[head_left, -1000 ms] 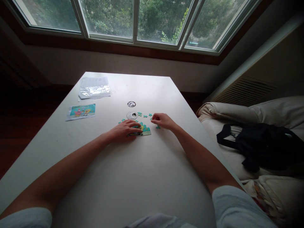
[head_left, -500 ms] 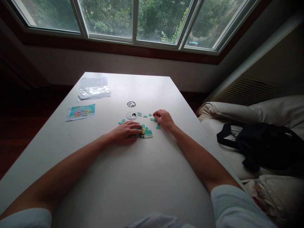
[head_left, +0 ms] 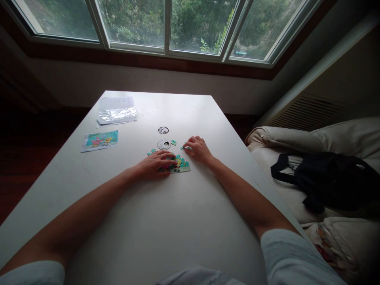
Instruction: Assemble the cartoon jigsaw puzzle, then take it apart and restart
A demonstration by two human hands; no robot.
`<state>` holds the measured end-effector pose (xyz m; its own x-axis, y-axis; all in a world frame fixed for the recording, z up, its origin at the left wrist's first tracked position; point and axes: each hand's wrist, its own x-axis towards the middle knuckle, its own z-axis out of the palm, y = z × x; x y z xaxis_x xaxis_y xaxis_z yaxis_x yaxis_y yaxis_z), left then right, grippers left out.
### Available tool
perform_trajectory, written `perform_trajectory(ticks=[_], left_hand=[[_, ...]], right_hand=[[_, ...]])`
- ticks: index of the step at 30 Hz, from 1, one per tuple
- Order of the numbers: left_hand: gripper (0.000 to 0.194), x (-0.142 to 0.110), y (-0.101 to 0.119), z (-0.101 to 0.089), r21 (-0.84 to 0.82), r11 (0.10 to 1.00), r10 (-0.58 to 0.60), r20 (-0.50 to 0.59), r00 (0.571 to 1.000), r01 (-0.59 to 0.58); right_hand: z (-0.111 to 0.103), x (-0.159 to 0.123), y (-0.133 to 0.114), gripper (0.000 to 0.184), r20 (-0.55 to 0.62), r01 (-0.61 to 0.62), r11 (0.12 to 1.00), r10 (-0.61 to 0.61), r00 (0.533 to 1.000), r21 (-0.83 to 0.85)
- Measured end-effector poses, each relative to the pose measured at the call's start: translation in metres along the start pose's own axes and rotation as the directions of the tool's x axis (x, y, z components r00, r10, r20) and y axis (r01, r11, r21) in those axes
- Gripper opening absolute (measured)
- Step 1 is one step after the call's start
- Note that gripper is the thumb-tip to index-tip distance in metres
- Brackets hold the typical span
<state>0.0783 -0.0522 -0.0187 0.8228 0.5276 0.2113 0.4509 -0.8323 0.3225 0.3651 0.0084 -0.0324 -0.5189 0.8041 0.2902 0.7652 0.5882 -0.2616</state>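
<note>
A partly joined jigsaw puzzle (head_left: pixel 183 165) in teal, yellow and pink lies on the white table. My left hand (head_left: pixel 152 164) rests over its left part, fingers stretched out and apart, hiding some of it. Just beyond the puzzle's upper right edge, my right hand (head_left: pixel 199 150) has thumb and forefinger closed together on a small jigsaw piece, mostly covered by the fingers. Loose teal jigsaw pieces (head_left: pixel 173 142) lie near the round discs, and more teal pieces (head_left: pixel 151 151) show above my left hand.
Two round silvery discs (head_left: pixel 163 145) lie beyond the puzzle. A printed cartoon picture (head_left: pixel 100 141) is at the left, with papers and a clear plastic sleeve (head_left: pixel 117 111) behind it. Right of the table (head_left: pixel 166 221) stands a pale sofa (head_left: pixel 261 158) holding a dark bag (head_left: pixel 332 182).
My right hand has shifted left, from the loose pieces at the right toward the puzzle's upper edge, now covering several of them. My left hand has stayed on the puzzle.
</note>
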Motion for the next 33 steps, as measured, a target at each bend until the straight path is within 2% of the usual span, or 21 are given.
perform_trajectory(ticks=[14,18,25,30,33], left_hand=[[0.048,-0.001,-0.004,0.002,0.026,0.999,-0.022,0.0,1.0,0.022],[0.048,-0.001,-0.004,0.001,0.023,0.999,-0.023,-0.015,1.0,0.023],[0.048,-0.002,-0.005,0.002,0.017,0.999,-0.028,-0.006,1.0,0.028],[0.049,-0.002,-0.005,0.002,0.017,0.999,-0.028,-0.001,1.0,0.028],[0.048,-0.001,-0.004,0.002,0.014,0.999,-0.029,-0.01,1.0,0.029]], right_hand=[[-0.001,-0.001,-0.007,0.01,0.008,-0.045,0.999,0.045,0.999,-0.012],[0.0,-0.001,-0.009,0.017,0.002,-0.052,0.999,0.052,0.999,-0.015],[0.0,-0.001,0.008,0.021,-0.108,-0.156,0.987,0.158,0.982,0.031],[0.004,-0.001,0.017,0.028,-0.078,-0.166,0.986,0.164,0.983,-0.015],[0.006,-0.001,0.015,0.023,-0.064,-0.141,0.99,0.139,0.988,-0.021]])
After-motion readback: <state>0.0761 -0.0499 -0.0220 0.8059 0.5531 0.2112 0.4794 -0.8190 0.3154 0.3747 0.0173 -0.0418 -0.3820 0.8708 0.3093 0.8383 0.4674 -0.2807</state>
